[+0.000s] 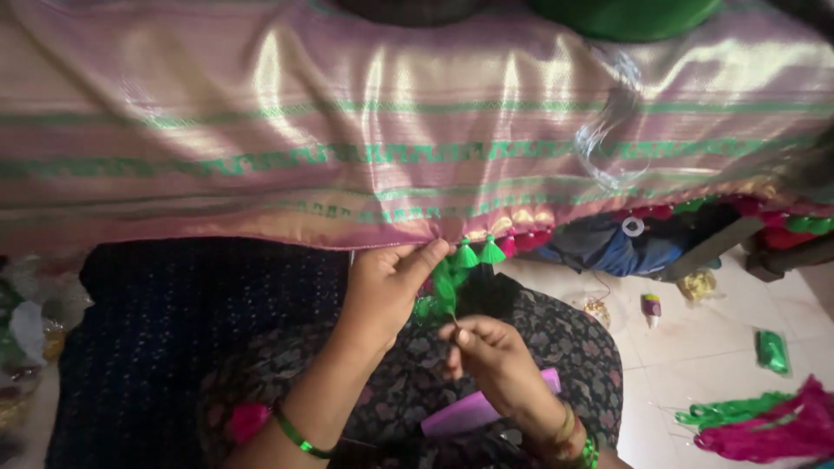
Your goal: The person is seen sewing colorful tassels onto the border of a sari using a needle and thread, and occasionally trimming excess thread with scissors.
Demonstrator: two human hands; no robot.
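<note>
A shiny pink cloth (347,130) with green woven bands hangs across the upper view. Small green tassels (478,253) dangle from its lower edge. My left hand (387,287) pinches the cloth's hem right beside those tassels. My right hand (491,356), just below, holds a bunch of green thread (445,287) between fingertips; the thread runs up toward the hem. A needle may be in the fingers, but it is too small to tell.
A purple comb-like piece (473,412) lies on my lap. On the tiled floor at right lie green thread bundles (730,408), a pink thread bundle (782,430), a green packet (771,352) and a small spool (651,306). A dark blue cloth (174,321) is at left.
</note>
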